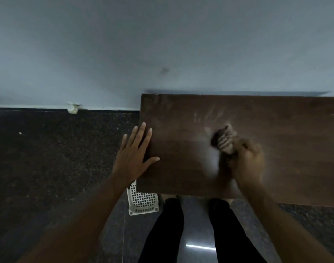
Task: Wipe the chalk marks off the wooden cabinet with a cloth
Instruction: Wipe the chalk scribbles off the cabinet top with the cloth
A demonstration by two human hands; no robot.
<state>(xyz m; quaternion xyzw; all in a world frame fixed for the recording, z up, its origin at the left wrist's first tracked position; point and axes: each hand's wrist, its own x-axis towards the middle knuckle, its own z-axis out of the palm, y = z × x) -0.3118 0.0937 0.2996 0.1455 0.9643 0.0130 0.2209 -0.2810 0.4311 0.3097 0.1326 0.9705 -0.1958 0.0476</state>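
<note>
The wooden cabinet (276, 141) stood against the pale wall (124, 44), and I looked down on its dark brown top, a broad rectangle whose long side ran along the wall. Everything else I place from that top. Off its left edge lay dark speckled floor (48, 158), and just below its near-left corner, partly tucked under it, stood a white perforated basket (141, 202). In front of the near edge were the person's two legs in black.

The left hand (133, 158) lay flat at the top's left edge, fingers spread wide and holding nothing, the thumb and fingertips over the wood and the palm hanging off the side. It looked to me like a steadying hand.

The right hand (247, 160) was over the middle of the top, blurred with motion, its fingers closed round a bunched striped cloth (225, 139) that stuck out beyond the knuckles toward the wall.

The chalk marks (206, 116) were faint pale streaks, lying just beyond and to the left of the cloth, toward the wall side. A paler hazy smear (209, 160) sat just left of the right hand, nearer the front edge; whether that was chalk dust or glare I could not tell.

So the matter turned on this: the remaining streaks lay up and left of the cloth, and the right hand was much the nearer one. I judged the wiping partly done, with a stroke away from the body and slightly leftward most likely to meet them.
</note>
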